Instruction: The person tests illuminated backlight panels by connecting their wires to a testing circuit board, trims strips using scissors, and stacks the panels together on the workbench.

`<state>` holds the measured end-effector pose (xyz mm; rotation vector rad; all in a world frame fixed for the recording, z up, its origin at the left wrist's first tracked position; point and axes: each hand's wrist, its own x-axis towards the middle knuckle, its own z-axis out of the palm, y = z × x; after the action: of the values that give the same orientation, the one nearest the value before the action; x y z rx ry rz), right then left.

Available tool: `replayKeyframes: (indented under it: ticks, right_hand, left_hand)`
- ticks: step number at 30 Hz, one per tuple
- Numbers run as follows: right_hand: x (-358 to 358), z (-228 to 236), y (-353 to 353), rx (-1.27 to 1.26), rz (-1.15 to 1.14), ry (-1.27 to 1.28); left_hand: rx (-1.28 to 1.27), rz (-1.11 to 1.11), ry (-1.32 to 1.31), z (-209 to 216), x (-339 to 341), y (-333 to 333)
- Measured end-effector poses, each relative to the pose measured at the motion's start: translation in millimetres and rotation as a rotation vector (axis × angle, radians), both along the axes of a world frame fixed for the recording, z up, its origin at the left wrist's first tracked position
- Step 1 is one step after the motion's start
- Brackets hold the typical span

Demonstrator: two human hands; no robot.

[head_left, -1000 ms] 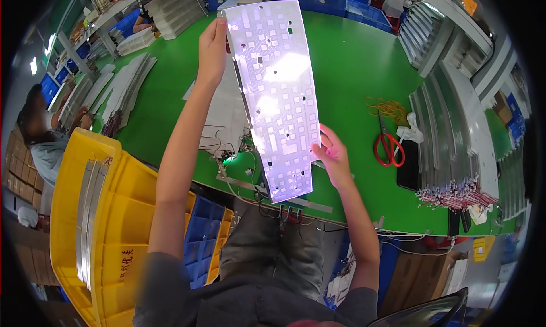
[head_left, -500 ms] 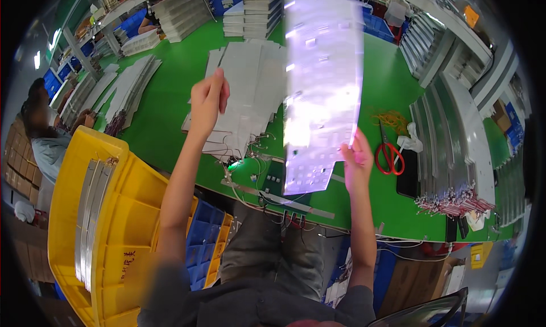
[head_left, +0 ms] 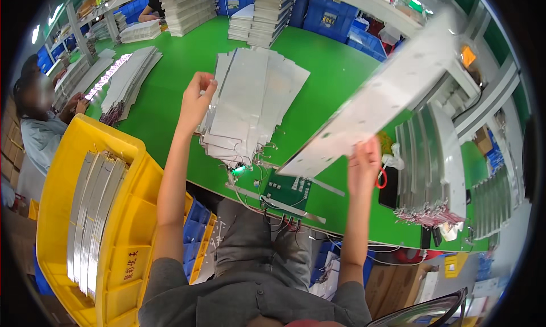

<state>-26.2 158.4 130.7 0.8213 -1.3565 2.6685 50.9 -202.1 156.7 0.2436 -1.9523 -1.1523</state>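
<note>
My right hand (head_left: 364, 165) grips the lower edge of a long white LED panel (head_left: 375, 88), a thin sheet with small dots on its face. The panel is unlit and tilted up to the right, its lower left end above the green table. My left hand (head_left: 196, 102) is closed, fingers curled, with nothing visible in them, beside the left edge of a fanned stack of white panels (head_left: 242, 99). Thin wires stick out of that stack's near end. Below lies a green circuit board (head_left: 288, 191) with white connectors, next to a small glowing green light (head_left: 238, 170).
A yellow crate (head_left: 122, 213) holding upright panels stands at my left. To the right are a row of stacked panels (head_left: 432, 168), a dark phone (head_left: 388, 195) and red-handled scissors (head_left: 382, 178), partly hidden. Another person (head_left: 40, 111) works at the far left.
The panel in my right hand has gone from brightly lit to unlit and swung from upright to leaning right. My left hand has shifted slightly left and stays closed.
</note>
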Motion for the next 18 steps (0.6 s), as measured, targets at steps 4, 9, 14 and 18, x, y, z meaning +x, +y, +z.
replayKeyframes:
  ticks: [4, 9, 14, 18]
  right_hand:
    - [-11.0, -51.0, -73.5, 0.593, 0.034, -0.156]
    - [-64.0, -131.6, -151.6, 1.097, -0.308, 0.4]
    - [-44.4, -112.0, -172.7, 0.643, 0.18, -0.234]
    - [-28.8, -103.8, -181.7, 0.572, 0.228, -0.515]
  left_hand:
    - [0.038, 0.088, -0.077, -38.9, -18.9, -23.4]
    - [-0.051, 0.118, -0.238, -34.1, -15.3, -17.9]
    - [-0.097, 0.17, -0.452, -63.6, -8.2, -35.4]
    - [-0.056, 0.087, -0.543, -72.5, -15.8, -32.7]
